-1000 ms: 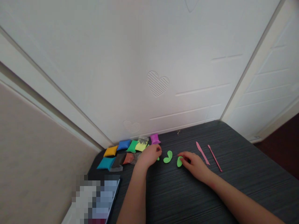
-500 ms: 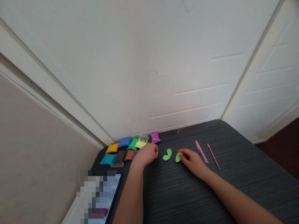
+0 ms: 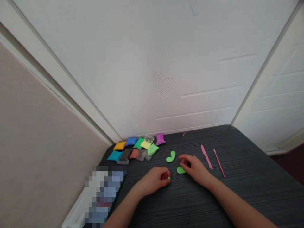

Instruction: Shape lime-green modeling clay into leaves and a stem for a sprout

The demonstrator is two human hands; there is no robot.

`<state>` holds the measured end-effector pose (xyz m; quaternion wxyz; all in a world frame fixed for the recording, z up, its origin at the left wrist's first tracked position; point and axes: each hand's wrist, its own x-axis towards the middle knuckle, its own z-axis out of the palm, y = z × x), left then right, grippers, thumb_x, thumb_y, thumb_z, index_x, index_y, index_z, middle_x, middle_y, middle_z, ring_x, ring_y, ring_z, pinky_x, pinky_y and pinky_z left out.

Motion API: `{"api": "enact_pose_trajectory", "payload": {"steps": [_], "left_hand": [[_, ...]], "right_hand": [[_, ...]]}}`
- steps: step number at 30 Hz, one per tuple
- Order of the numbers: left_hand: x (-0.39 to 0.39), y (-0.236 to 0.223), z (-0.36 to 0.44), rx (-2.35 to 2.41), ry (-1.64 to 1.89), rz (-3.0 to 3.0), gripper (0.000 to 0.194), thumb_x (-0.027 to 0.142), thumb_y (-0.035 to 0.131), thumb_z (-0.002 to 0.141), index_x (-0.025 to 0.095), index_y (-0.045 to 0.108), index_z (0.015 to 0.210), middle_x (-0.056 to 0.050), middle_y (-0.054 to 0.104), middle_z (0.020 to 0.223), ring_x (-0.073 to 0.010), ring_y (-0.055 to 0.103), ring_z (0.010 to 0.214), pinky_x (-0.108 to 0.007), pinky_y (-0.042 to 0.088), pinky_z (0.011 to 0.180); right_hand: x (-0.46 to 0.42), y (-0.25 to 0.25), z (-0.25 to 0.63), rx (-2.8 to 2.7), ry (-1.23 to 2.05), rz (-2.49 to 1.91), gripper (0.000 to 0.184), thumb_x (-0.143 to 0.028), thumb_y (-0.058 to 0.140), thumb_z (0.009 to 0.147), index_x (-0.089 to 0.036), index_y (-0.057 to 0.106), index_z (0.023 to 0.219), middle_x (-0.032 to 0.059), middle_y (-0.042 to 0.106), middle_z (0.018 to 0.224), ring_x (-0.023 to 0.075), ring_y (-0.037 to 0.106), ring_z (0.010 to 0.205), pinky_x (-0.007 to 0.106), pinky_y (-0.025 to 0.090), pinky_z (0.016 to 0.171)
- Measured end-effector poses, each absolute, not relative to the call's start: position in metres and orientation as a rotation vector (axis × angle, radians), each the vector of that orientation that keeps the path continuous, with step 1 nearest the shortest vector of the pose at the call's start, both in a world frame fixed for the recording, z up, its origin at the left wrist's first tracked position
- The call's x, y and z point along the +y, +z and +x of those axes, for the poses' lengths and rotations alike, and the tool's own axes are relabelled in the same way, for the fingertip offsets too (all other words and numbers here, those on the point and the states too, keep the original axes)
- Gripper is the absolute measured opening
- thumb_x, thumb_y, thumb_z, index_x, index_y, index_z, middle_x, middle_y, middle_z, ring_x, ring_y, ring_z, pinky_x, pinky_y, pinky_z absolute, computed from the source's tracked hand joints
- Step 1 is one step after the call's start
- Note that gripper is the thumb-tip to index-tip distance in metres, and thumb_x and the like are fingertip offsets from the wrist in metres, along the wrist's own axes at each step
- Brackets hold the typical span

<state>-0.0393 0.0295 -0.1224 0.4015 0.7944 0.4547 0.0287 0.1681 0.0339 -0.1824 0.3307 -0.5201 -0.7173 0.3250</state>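
Observation:
My left hand [image 3: 156, 180] rests on the dark table [image 3: 237, 190] with its fingers curled round a small bit of green clay [image 3: 168, 178] that peeks out at the fingertips. My right hand [image 3: 193, 167] lies just to the right, its fingers pinching the edge of a flat green clay piece [image 3: 180, 170] on the table. A second, bean-shaped green clay piece [image 3: 171, 156] lies a little beyond both hands, untouched.
Several small coloured clay bags [image 3: 136, 148] lie in a cluster at the table's back left by the white wall. Two pink plastic modelling tools [image 3: 206, 156] [image 3: 218, 162] lie right of my right hand. A blurred-out flat object [image 3: 102, 196] sits at the table's left front.
My left hand has drawn back from the clay bags toward me with a bit of green clay. My right hand has pulled its flat green piece slightly nearer. A light green bag now shows.

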Motion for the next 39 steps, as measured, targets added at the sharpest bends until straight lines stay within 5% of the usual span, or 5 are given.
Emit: {"api": "enact_pose_trajectory", "payload": {"steps": [10, 15, 25, 33, 39], "left_hand": [[0.022, -0.168, -0.053, 1.405, 0.629, 2.158, 0.016, 0.024, 0.045, 0.081, 0.02, 0.057, 0.09, -0.003, 0.058, 0.086, -0.0153, 0.054, 0.08, -0.028, 0.042, 0.075], [0.03, -0.181, -0.059, 1.474, 0.702, 2.198, 0.014, 0.025, 0.046, 0.081, 0.02, 0.056, 0.09, -0.004, 0.057, 0.087, -0.0166, 0.053, 0.083, -0.032, 0.044, 0.077], [0.029, -0.177, -0.055, 1.395, 0.766, 2.238, 0.018, 0.023, 0.047, 0.081, 0.021, 0.057, 0.096, -0.005, 0.057, 0.096, -0.0181, 0.05, 0.095, -0.035, 0.04, 0.087], [0.008, -0.16, -0.027, 1.306, 0.909, 1.746, 0.025, 0.032, 0.049, 0.08, 0.022, 0.06, 0.101, -0.004, 0.061, 0.092, -0.0156, 0.056, 0.078, -0.028, 0.046, 0.07], [0.011, -0.157, -0.001, 1.237, 1.0, 1.346, 0.024, 0.031, 0.057, 0.074, 0.017, 0.06, 0.094, -0.004, 0.065, 0.087, -0.0169, 0.06, 0.08, -0.029, 0.046, 0.076]], "right_hand": [[0.031, -0.168, 0.179, -2.141, 0.695, -1.365, 0.023, -0.03, 0.054, 0.078, -0.021, 0.061, 0.098, 0.0046, 0.059, 0.095, 0.018, 0.053, 0.087, 0.03, 0.037, 0.077], [0.028, -0.165, 0.177, -2.208, 0.673, -1.359, 0.011, -0.026, 0.054, 0.078, -0.022, 0.063, 0.082, 0.0018, 0.06, 0.08, 0.0173, 0.053, 0.08, 0.031, 0.035, 0.075], [0.03, -0.168, 0.168, -1.302, 1.552, -1.136, 0.013, -0.028, 0.061, 0.072, -0.017, 0.054, 0.075, -0.0038, 0.053, 0.064, 0.0088, 0.046, 0.058, 0.022, 0.032, 0.056], [0.017, -0.17, 0.147, -1.039, 1.659, -1.016, 0.013, -0.026, 0.063, 0.071, -0.015, 0.057, 0.077, -0.0015, 0.058, 0.067, 0.0092, 0.048, 0.061, 0.022, 0.032, 0.058], [0.014, -0.174, 0.141, -0.988, 1.629, -1.008, 0.014, -0.029, 0.061, 0.073, -0.015, 0.058, 0.076, -0.0021, 0.053, 0.065, 0.0089, 0.044, 0.058, 0.022, 0.033, 0.056]]}}
